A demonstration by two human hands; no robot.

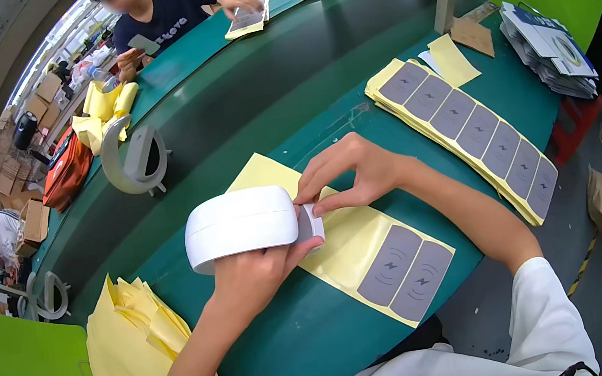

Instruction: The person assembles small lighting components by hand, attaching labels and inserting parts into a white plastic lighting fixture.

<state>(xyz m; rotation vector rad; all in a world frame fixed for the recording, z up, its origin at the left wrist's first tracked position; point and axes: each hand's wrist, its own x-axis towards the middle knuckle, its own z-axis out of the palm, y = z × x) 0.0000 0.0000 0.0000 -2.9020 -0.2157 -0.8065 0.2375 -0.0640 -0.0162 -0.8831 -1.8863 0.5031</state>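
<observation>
My left hand grips a white, rounded, ring-like device from below, its thumb along the small pad that juts from the device's right side. On that pad lies a grey sticker. The fingers and thumb of my right hand are closed at the sticker's edge, against the pad; the fingertips are partly hidden. Under both hands a yellow backing sheet lies on the green table, with two grey stickers left at its near right end, each printed with a lightning mark and curved lines.
To the right is a stack of sticker sheets; beyond it, a pile of printed flat boxes. Crumpled yellow paper hangs at left. Another white device stands on the dark conveyor. Across it, a person handles a sheet.
</observation>
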